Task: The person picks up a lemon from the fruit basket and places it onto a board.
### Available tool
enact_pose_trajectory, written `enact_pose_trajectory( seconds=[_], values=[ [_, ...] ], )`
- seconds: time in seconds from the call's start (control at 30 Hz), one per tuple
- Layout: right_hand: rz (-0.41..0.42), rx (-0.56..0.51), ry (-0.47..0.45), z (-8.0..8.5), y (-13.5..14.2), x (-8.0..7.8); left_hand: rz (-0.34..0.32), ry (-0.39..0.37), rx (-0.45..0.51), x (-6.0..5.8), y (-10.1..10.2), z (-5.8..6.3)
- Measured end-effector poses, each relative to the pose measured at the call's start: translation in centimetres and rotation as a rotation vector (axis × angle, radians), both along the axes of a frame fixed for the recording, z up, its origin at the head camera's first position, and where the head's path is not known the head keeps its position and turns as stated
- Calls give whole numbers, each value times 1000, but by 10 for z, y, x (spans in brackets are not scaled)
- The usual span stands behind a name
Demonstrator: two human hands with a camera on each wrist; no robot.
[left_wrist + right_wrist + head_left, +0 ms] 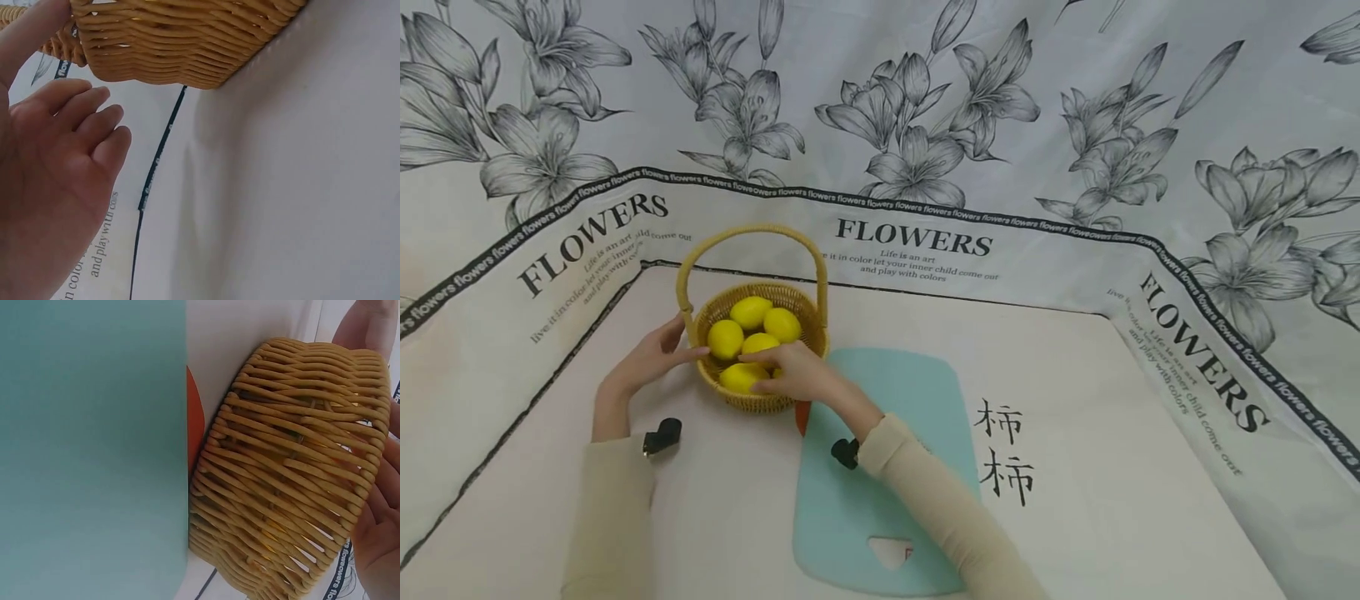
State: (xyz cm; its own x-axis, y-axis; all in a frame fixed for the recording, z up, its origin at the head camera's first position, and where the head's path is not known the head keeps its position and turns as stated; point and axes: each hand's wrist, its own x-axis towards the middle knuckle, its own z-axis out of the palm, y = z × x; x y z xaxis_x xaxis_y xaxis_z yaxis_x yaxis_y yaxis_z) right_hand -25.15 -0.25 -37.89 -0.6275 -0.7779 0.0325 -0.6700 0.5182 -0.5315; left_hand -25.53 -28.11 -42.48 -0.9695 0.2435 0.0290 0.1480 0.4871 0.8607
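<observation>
A yellow wicker basket (762,406) with a tall arched handle (820,275) holds several lemons (751,312). My left hand (655,354) is at its left side, thumb touching the rim. In the left wrist view the left fingers (112,147) bend loosely beside the basket's wall (181,44). My right hand (801,371) reaches in over the front right rim, thumb and forefinger on either side of the front lemon (741,377). Its palm (378,550) shows beyond the wicker in the right wrist view, with part of the fingers hidden.
A pale blue cutting board (880,517) lies right of the basket, under my right forearm. An orange-red edge (802,417) pokes out between board and basket. Black characters (1003,454) mark the white table (1112,500). Flower-printed cloth (917,183) rises behind.
</observation>
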Motion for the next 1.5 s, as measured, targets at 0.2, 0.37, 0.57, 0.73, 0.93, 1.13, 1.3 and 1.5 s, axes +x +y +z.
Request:
enact_pose_trajectory(
  seconds=[0.2, 0.37, 0.57, 0.73, 0.93, 1.13, 1.3, 1.5],
  values=[
    [20, 28, 20, -3, -12, -1, -26, 12, 71, 5, 1, -6],
    [33, 76, 16, -2, -19, -2, -28, 7, 85, 2, 6, -6],
    [22, 137, 59, -8, -27, -7, -17, -27, 91, 3, 9, -4],
    [6, 162, 123, -12, -31, -8, -29, -44, 105, 1, 10, -5],
    [-13, 130, 148, -9, -24, -10, -29, -42, 87, -6, 12, -6],
    [-48, 42, 125, 1, -14, -8, -30, -43, 81, -12, 9, -7],
    [-61, -56, 112, 11, -6, -2, -25, -51, 76, -13, 7, -10],
    [-73, -143, 74, 17, 11, 2, -26, -46, 85, -13, 7, -10]
  ],
)
